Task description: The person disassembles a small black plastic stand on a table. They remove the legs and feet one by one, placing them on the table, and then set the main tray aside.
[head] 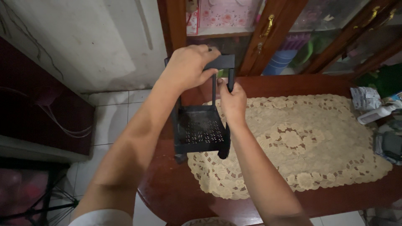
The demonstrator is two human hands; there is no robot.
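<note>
Standing at the middle of the frame, a black rack (201, 125) — a small stand with thin upright posts, a flat top bar and a lower shelf dotted with small holes — sits at the left end of a dark red wooden table (176, 196), its base partly on the edge of a cream lace cloth (301, 142). The left hand (188, 67) is wrapped over the top bar near the upper middle of the frame, fingers curled around it from above. The right hand (233, 100) is just below and to the right, closed around one of the upright posts, thumb pointing up along it. Both hands are grasping the rack, and the two forearms run down toward the bottom edge of the frame. The lace cloth spreads across the table toward the right, patterned with flower shapes. At the right edge lie a white bottle (377, 114) on its side, a crumpled printed packet (365, 97) above it and a grey bundle (389, 144) below — what the bundle is cannot be told. Behind the table, along the top of the frame, stands a wooden cabinet (268, 37) with glass doors and brass handles; a blue tub (279, 62) shows through the glass. White floor tiles (113, 117) fill the left middle, beside a dark panel (37, 109) at the far left.
</note>
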